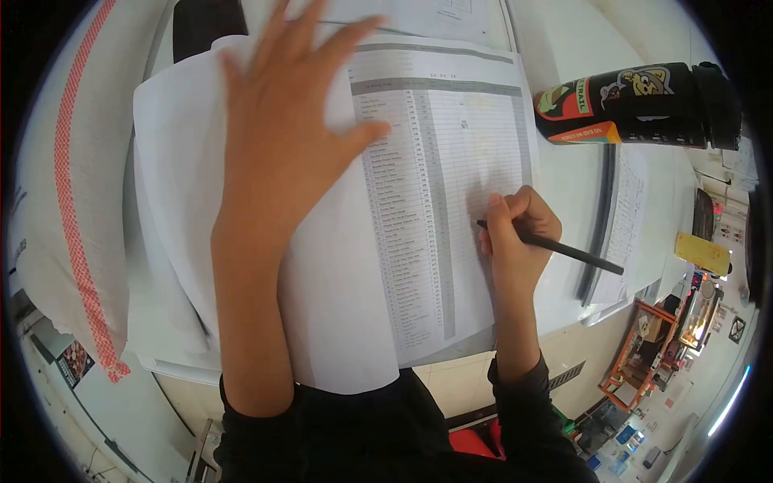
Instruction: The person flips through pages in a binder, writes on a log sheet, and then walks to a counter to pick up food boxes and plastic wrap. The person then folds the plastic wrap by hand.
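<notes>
My left hand lies flat with fingers spread on a stack of white sheets, pressing a turned page down. My right hand grips a black pen, its tip resting on a printed list with grey columns and many rows of small text. Both forearms come out of black sleeves at the bottom of the view.
A black bottle with a colourful cartoon label lies on its side at the upper right. More paper sits right of the list. A white cloth with a red checked stripe hangs at the left. Shelves and floor show at lower right.
</notes>
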The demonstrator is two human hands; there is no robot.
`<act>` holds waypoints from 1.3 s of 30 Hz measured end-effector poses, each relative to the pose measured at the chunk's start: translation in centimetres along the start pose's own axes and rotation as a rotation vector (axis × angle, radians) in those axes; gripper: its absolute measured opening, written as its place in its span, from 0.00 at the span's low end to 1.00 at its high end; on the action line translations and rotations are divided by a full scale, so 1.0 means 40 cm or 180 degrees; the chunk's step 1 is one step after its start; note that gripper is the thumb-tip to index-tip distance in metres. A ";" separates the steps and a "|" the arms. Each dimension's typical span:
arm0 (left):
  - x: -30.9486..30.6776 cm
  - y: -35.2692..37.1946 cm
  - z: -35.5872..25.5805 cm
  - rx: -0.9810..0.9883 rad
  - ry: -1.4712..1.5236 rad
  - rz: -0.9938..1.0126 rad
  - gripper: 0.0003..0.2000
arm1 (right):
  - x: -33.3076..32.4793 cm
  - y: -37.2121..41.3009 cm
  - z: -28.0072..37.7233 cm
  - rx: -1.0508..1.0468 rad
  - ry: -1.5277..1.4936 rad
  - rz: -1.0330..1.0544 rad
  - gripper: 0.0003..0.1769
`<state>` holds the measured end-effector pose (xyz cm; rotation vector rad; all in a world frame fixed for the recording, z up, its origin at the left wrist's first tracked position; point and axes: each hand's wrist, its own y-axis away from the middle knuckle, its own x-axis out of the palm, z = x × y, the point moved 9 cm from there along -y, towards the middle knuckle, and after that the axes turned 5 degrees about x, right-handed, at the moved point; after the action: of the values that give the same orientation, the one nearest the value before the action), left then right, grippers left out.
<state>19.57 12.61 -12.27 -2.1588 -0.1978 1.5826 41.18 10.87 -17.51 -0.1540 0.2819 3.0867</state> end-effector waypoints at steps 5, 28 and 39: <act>0.033 0.028 -0.087 0.0601 0.0349 0.1096 0.35 | -0.001 -0.003 0.002 -0.0141 0.0057 -0.0030 0.16; 0.043 0.029 -0.096 0.0570 0.0129 0.1283 0.40 | -0.034 -0.014 -0.017 0.0031 0.0219 -0.0129 0.15; 0.039 0.030 -0.097 0.0538 0.0227 0.1253 0.41 | -0.059 -0.005 -0.001 -0.0379 0.0636 -0.0596 0.17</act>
<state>23.52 11.07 -13.20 -2.2078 0.3935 1.6509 43.53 11.01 -17.35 -0.4663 0.0833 2.9036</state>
